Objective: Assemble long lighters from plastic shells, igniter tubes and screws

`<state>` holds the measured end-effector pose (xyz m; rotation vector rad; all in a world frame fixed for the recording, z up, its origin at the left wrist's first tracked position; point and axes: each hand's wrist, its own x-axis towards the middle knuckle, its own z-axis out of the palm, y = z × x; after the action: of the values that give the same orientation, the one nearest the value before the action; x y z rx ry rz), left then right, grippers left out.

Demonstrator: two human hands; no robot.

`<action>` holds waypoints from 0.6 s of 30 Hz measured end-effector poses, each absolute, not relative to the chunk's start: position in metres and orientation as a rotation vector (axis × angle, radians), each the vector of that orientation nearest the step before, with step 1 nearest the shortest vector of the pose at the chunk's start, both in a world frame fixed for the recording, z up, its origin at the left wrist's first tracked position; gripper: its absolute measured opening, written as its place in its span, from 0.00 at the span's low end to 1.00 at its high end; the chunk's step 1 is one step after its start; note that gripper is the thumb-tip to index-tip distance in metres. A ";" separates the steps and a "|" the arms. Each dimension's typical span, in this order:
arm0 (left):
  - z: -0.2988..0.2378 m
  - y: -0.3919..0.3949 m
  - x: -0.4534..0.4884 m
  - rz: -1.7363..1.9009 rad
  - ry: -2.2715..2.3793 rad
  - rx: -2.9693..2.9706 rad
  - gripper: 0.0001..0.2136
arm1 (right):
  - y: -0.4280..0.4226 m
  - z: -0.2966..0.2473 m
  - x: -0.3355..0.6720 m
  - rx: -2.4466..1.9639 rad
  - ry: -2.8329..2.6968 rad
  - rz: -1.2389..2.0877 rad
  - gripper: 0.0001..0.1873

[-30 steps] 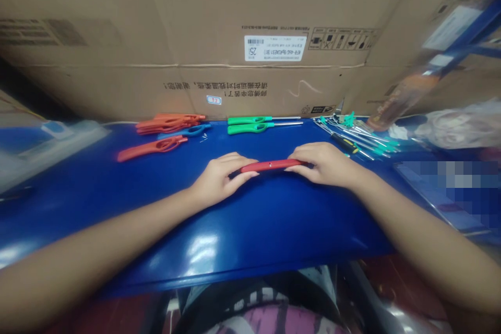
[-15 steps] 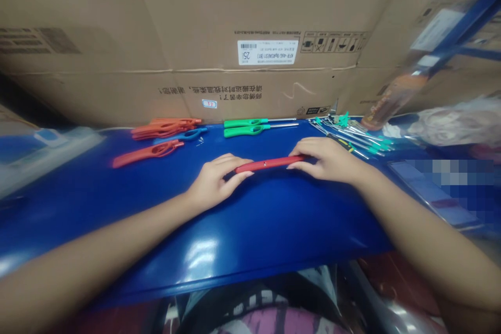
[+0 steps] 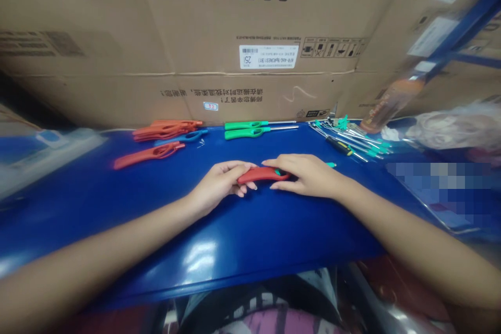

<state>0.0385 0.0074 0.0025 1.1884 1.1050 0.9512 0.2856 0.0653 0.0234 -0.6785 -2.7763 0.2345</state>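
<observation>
Curved red plastic lighter handle [image 3: 260, 175]

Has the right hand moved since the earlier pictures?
Yes: the right hand has shifted left and slightly toward the person, judged against the green lighters at the back of the table.

a cardboard carton [image 3: 188, 83] walls off the blue bench [image 3: 97, 209] behind green-handled rods [image 3: 246, 133] (orange handles [image 3: 166, 129] too).

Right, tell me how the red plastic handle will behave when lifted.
The red plastic handle probably feels light, being a slim moulded shell. It looks stiff, holding its shape between the left hand and right hand. Its rounded body may roll on the blue tabletop.
</observation>
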 end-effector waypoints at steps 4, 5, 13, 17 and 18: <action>-0.001 0.004 0.036 0.940 1.152 1.740 0.19 | 0.061 0.019 0.278 -0.633 -2.777 0.220 0.18; -0.002 0.003 0.035 0.948 1.159 1.903 0.18 | 0.061 0.018 0.278 -0.625 -2.774 0.232 0.18; -0.004 -0.001 0.031 0.917 1.022 2.342 0.14 | 0.060 0.014 0.278 -0.503 -2.763 0.290 0.18; -0.004 0.001 0.030 0.896 1.019 2.345 0.14 | 0.061 0.014 0.278 -0.506 -2.738 0.297 0.20; -0.004 0.001 0.030 0.893 1.014 2.346 0.14 | 0.062 0.015 0.279 -0.497 -2.739 0.331 0.19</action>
<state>0.0298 0.0013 -0.0041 2.3459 1.0136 0.8935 0.2793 0.0616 0.0154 -0.4972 -2.7393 0.3314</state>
